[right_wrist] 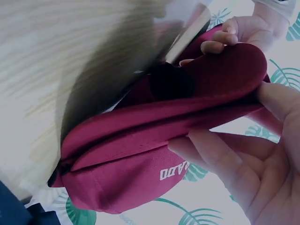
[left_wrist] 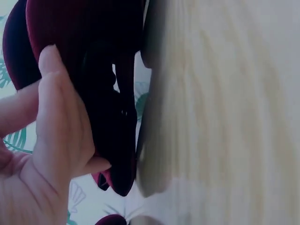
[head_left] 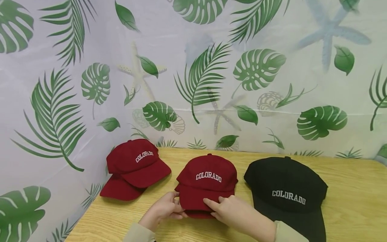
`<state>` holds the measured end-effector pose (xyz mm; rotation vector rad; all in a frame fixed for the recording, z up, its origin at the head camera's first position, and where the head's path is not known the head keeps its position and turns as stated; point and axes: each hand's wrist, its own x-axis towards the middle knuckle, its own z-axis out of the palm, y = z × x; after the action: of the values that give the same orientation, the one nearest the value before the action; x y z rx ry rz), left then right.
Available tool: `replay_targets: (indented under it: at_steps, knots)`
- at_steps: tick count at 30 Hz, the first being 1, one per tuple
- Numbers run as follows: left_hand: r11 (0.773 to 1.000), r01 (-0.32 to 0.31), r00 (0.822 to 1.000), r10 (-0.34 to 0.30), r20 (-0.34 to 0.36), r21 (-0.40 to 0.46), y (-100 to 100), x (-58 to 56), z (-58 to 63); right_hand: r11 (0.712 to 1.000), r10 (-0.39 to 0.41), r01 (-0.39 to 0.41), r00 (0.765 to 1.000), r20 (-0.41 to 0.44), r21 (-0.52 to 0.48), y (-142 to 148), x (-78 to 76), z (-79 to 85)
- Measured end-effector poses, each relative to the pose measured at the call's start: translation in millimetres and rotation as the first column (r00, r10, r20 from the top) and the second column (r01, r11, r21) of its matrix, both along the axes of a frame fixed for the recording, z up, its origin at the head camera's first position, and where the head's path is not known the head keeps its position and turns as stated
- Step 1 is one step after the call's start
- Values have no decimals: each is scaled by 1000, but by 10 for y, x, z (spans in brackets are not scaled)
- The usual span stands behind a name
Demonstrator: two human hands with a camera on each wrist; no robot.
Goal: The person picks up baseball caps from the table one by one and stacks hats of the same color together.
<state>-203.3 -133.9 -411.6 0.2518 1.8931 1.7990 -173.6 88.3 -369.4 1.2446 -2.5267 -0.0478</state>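
Observation:
Two red caps are stacked at the middle of the table; the upper cap (head_left: pixel 207 166) bears white COLORADO lettering, and the brim of the lower cap (head_left: pixel 198 214) peeks out below. My left hand (head_left: pixel 164 207) holds the brims at their left side, thumb and fingers bent at the edge. From the right, my right hand (head_left: pixel 237 211) pinches the brims: its index finger lies on the upper brim and, in the right wrist view, its thumb (right_wrist: pixel 276 101) is at the brim edge. The lower cap's underside (right_wrist: pixel 225 75) is tilted off the table there.
Another stacked pair of red caps (head_left: pixel 137 166) sits to the left, by the leaf-patterned curtain (head_left: pixel 169 84). A black COLORADO cap (head_left: pixel 287 185) stands close on the right, partly behind my right forearm. All rest on a wooden table (head_left: pixel 353 195).

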Motion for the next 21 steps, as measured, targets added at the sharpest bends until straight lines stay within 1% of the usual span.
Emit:
replay_targets:
  at_steps: [2,5,11,13,16,18,21]
  knots:
    - [1000,27,1000,-27,4,6,-37,37,6,999,12,-13,1000,14,39,-15,34,12]
    - [998,52,999,-51,16,-19,-88,71,13,996,34,-34,999,-1,82,-29,85,6]
    - [994,33,998,-27,61,-105,-130,99,57,988,76,-81,996,39,128,-43,180,-20]
    - [992,35,997,-26,73,-124,-140,104,71,985,90,-94,995,34,144,-42,195,-37]
    - [990,46,996,-35,86,-131,-142,112,79,982,110,-111,994,18,153,-34,207,-55]
    - [990,49,996,-39,84,-129,-137,115,76,985,105,-111,993,52,132,-19,210,-59]
    - [988,55,997,-47,64,-143,-147,115,69,991,78,-94,983,165,90,14,214,-50]
